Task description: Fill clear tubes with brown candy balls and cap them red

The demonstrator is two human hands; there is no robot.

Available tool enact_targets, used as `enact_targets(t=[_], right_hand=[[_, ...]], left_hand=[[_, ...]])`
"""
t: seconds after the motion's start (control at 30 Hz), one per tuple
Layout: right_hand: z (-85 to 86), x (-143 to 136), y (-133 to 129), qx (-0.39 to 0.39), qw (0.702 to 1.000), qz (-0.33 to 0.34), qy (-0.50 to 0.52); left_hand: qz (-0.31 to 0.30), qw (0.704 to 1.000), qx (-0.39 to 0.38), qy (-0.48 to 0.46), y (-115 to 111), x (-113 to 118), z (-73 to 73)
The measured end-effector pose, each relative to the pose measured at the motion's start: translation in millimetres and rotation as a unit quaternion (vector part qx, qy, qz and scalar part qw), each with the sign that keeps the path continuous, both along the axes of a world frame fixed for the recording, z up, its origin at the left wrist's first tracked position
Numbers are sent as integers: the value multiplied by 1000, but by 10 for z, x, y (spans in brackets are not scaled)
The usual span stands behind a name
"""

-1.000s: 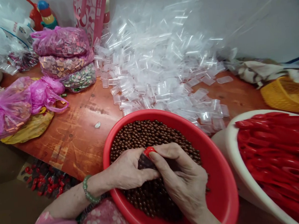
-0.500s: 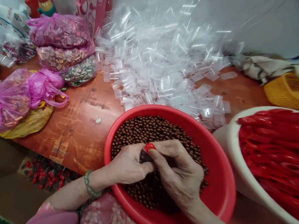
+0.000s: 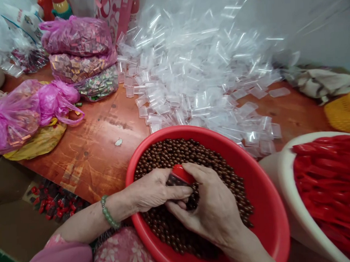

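Observation:
A small clear plastic box filled with brown balls point(image 3: 173, 181) and topped by a red cap point(image 3: 181, 173) is held over a red basin point(image 3: 263, 204). My left hand point(image 3: 150, 189) is closed around the box, its thumb and fingers along the sides. The curled fingers of my right hand point(image 3: 214, 207) press against the red cap from the right, with the thumb lower down below my left fingers. Glossy brown balls point(image 3: 187, 150) fill much of the basin under both hands. Part of the box is hidden behind the fingers.
Clear plastic boxes point(image 3: 196, 83) lie heaped behind the basin. A cream tub point(image 3: 285, 168) of red plastic pieces point(image 3: 332, 177) stands right. Pink bags point(image 3: 79, 38) sit at back left. Below the table edge, a cardboard box point(image 3: 11, 194) holds red-capped boxes point(image 3: 57, 203).
The right thumb has come off the cap and moved lower, while the other right fingers stay on it. More of the red cap shows. The view has shifted slightly left.

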State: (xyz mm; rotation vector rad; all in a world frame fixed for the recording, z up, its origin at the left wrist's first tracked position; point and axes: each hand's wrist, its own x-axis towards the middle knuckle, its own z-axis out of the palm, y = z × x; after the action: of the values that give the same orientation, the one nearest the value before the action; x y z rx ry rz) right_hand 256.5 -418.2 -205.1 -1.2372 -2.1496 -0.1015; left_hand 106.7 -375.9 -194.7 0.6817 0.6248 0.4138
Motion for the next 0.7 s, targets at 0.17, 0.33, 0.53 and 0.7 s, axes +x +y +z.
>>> enact_targets(t=[0.17, 0.33, 0.53, 0.7], right_hand=[[0, 53, 8, 70, 997, 1, -36], [2, 85, -32, 95, 995, 8, -27], [-9, -24, -7, 110, 994, 11, -3], [79, -245, -68, 109, 993, 51, 3]], left_hand=[[1, 999, -36, -18, -30, 63, -14], [-4, 999, -51, -19, -65, 60, 23], [78, 992, -59, 77, -120, 103, 28], [242, 960, 16, 138, -355, -9, -12]])
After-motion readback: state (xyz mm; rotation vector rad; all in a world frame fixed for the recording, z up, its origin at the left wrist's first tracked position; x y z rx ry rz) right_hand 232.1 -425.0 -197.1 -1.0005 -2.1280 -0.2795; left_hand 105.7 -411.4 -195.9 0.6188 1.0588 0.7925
